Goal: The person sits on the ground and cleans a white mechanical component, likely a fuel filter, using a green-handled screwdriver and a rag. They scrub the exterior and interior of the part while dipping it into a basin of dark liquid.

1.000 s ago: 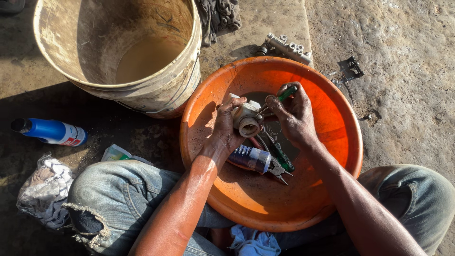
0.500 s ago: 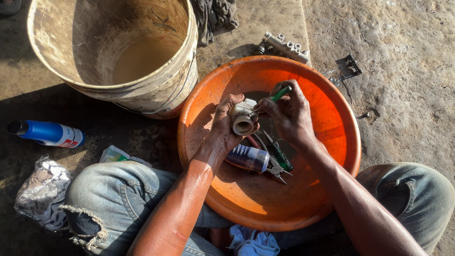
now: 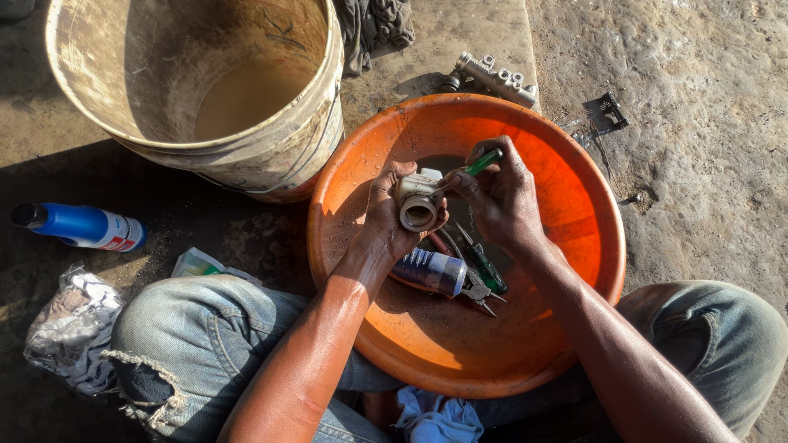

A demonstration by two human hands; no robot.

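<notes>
Left hand [image 3: 390, 215] clamped round a pale cylindrical part [image 3: 417, 205], open end up, over the orange basin [image 3: 566, 189] (drips likely caught there). Right hand [image 3: 499, 197] closed on a green-handled tool [image 3: 480, 162], tip at the part. Pliers [image 3: 483, 277] and a small can [image 3: 431, 271] beneath.

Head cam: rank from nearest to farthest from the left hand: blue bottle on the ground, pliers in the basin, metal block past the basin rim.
From the left hand:
1. Pliers, in the orange basin, just below and right of the hand.
2. Metal block, on the ground beyond the basin's top rim.
3. Blue bottle, lying far to the left, below the bucket.
</notes>
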